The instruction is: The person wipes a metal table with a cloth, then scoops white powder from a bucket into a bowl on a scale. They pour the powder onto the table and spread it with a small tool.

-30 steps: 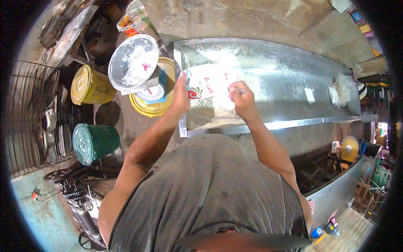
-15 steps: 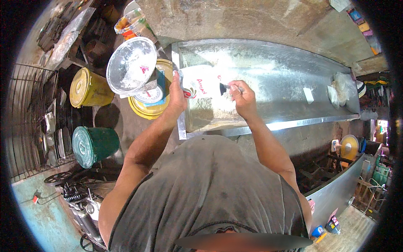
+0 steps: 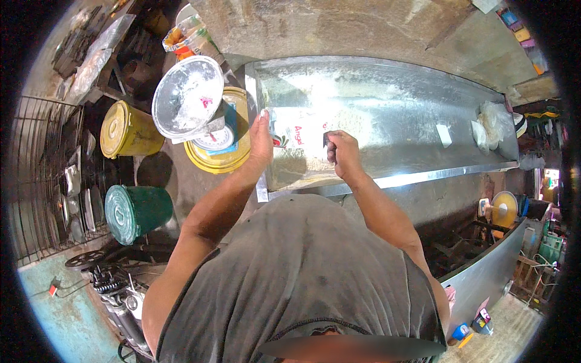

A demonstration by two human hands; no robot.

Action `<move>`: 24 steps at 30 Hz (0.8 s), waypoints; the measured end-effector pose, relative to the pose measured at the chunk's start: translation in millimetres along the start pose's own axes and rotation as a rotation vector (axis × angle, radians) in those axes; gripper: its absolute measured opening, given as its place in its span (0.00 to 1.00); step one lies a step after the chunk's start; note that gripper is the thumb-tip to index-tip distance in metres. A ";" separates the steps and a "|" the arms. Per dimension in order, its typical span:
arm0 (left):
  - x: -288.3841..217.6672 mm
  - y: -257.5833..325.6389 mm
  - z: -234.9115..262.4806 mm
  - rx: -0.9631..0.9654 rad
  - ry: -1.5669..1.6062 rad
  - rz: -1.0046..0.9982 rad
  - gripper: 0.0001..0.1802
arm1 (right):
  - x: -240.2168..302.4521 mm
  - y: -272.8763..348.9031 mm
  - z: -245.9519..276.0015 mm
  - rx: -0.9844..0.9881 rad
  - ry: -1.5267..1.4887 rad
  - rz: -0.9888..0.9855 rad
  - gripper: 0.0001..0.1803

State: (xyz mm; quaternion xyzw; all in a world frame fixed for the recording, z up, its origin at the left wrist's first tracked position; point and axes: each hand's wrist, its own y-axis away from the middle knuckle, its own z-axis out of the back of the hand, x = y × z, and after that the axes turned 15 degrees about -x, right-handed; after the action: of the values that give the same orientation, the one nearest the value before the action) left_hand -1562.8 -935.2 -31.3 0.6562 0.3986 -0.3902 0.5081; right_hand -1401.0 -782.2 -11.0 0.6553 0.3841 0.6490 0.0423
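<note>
A white packet (image 3: pixel 296 128) with red print lies on its side over the left part of the long metal trough. My left hand (image 3: pixel 261 142) grips its left end, thumb up along the edge. At the other end, my right hand (image 3: pixel 345 156) is closed around a small dark tool (image 3: pixel 327 139), whose kind I cannot make out. The tool is at the packet's right end; whether it reaches inside is hidden. Pale powder (image 3: pixel 351 124) is spread on the metal trough (image 3: pixel 411 115) beyond my right hand.
Left of the trough, a weighing scale (image 3: pixel 213 139) bearing a powdery bowl (image 3: pixel 186 97) stands on a yellow-lidded bucket (image 3: pixel 233 158). A yellow bucket (image 3: pixel 130 128) and a green bucket (image 3: pixel 139 209) stand further left. Clear plastic bags (image 3: pixel 493 127) lie at the trough's right end.
My right hand has moved slightly nearer me and to the left, its fist turned more downward with the dark tool. The packet has shifted a little to the right and nearer me.
</note>
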 end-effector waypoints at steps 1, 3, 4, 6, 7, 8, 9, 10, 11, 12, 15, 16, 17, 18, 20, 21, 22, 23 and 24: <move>9.2 -5.4 1.9 -0.004 0.022 0.006 0.31 | 0.9 -2.1 1.2 -0.030 -0.011 -0.011 0.05; 24.4 -16.2 7.8 -0.022 0.080 0.045 0.30 | 2.8 -3.2 4.4 -0.057 -0.012 0.012 0.05; 30.0 -22.8 10.6 -0.032 0.116 0.078 0.30 | 5.1 -2.9 7.0 -0.057 -0.003 0.050 0.05; 36.1 -28.7 13.7 -0.032 0.175 0.114 0.30 | 9.3 -3.7 13.7 -0.078 0.012 0.098 0.06; 39.5 -30.7 15.9 -0.025 0.198 0.115 0.30 | 10.9 -4.8 16.8 -0.097 0.018 0.107 0.06; 37.3 -29.7 14.2 -0.014 0.222 0.117 0.30 | 13.0 -6.2 20.9 -0.119 0.023 0.118 0.06; 35.1 -28.4 13.1 -0.027 0.223 0.144 0.29 | 15.3 -6.8 25.0 -0.133 0.002 0.126 0.06; 32.7 -27.1 12.5 -0.041 0.225 0.170 0.29 | 17.9 -7.3 29.3 -0.146 -0.019 0.134 0.06; 29.0 -25.6 13.2 -0.059 0.227 0.194 0.29 | 20.8 -7.3 32.3 -0.155 -0.041 0.140 0.06; 30.3 -27.9 15.9 -0.065 0.229 0.176 0.30 | 24.5 -6.8 35.3 -0.165 -0.048 0.136 0.05; 41.3 -45.1 34.1 -0.113 0.230 0.131 0.33 | 32.9 -8.0 43.6 -0.201 -0.065 0.136 0.05; 45.8 -52.7 42.9 -0.147 0.227 0.123 0.33 | 33.3 -11.6 45.9 -0.218 -0.069 0.142 0.05; 43.2 -54.7 43.0 -0.170 0.224 0.121 0.33 | 33.6 -16.5 50.8 -0.247 -0.074 0.154 0.05; 41.0 -55.5 44.1 -0.164 0.236 0.132 0.34 | 31.9 -23.4 55.9 -0.247 -0.072 0.184 0.05; 35.0 -54.1 49.1 -0.159 0.256 0.151 0.36 | 29.6 -35.0 60.6 -0.240 -0.067 0.239 0.06; 31.5 -53.2 50.5 -0.149 0.305 0.172 0.36 | 30.3 -38.5 60.5 -0.253 -0.023 0.305 0.07; 29.1 -51.5 50.8 -0.158 0.298 0.178 0.36 | 31.2 -42.2 60.3 -0.266 0.022 0.371 0.08; 21.8 -46.6 49.1 -0.166 0.291 0.185 0.36 | 32.6 -45.3 59.4 -0.280 0.066 0.437 0.09; 16.9 -43.7 48.0 -0.174 0.283 0.192 0.36 | 31.1 -52.3 61.2 -0.284 0.155 0.549 0.09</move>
State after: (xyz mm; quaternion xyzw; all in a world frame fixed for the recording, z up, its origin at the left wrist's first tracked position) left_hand -1601.8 -972.7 -71.0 0.6931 0.4339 -0.2077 0.5368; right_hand -1374.7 -701.0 -24.0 0.6706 0.1007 0.7313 -0.0730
